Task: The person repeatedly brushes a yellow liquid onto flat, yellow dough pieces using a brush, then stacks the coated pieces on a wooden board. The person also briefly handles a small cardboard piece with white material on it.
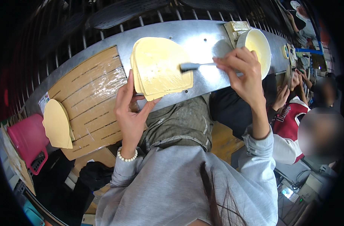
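A stack of pale yellow rounded sheets (pixel 160 64) lies at the middle of the metal bench, its top sheet glossy and wet-looking. My left hand (pixel 129 109), with a beaded bracelet at the wrist, grips the stack's near left corner between thumb and fingers. Pinched in my right hand (pixel 243 69) is a thin-handled brush (pixel 198 66). Its dark bristles are over or touching the stack's right side; I cannot tell which. Just beyond the right hand stands a white bowl (pixel 265 49) with a pale yellow substance inside.
A tape-covered cardboard sheet (pixel 91 101) lies left on the metal bench (pixel 149 28). More yellow sheets (pixel 57 122) rest at its far left end, beside a pink plastic jug (pixel 28 132). A wrapped block (pixel 237 29) sits by the bowl. People work along the bench at right.
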A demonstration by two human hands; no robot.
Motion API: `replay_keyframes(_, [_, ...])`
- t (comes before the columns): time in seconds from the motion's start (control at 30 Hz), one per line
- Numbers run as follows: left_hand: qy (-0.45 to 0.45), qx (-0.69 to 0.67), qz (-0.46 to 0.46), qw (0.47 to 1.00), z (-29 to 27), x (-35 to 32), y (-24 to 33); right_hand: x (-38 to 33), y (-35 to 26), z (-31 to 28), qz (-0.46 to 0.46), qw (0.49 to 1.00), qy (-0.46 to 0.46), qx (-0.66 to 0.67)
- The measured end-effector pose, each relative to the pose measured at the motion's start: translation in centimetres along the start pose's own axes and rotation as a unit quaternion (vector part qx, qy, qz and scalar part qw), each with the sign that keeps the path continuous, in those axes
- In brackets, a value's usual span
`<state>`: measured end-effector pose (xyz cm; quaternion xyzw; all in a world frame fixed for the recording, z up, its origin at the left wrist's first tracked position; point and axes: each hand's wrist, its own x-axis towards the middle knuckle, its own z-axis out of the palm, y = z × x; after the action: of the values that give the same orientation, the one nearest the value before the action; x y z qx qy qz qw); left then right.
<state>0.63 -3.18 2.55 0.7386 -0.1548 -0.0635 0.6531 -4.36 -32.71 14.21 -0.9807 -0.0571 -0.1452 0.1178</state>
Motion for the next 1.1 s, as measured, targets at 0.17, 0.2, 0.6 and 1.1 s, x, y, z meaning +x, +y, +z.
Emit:
replay_keyframes(0.17, [0.001, 0.001, -0.002, 1.000, 0.1, 0.0, 0.0, 0.7, -0.2, 0.6, -0.010, 0.997, 0.079, -0.017])
replay_keyframes(0.2, [0.002, -0.003, -0.005, 1.000, 0.1, -0.1, 0.1, 0.5, -0.1, 0.6, -0.012, 0.997, 0.076, -0.009])
replay_keyframes(0.6, [-0.006, -0.021, -0.018, 1.000, 0.0, -0.1, 0.0, 3.9, 0.3, 5.1, -0.005, 0.994, 0.106, 0.020])
replay_keyframes(1.1, [0.003, -0.002, -0.012, 1.000, -0.1, 0.0, -0.2, 4.7, 4.3, 2.6, -0.059, 0.990, -0.063, 0.115])
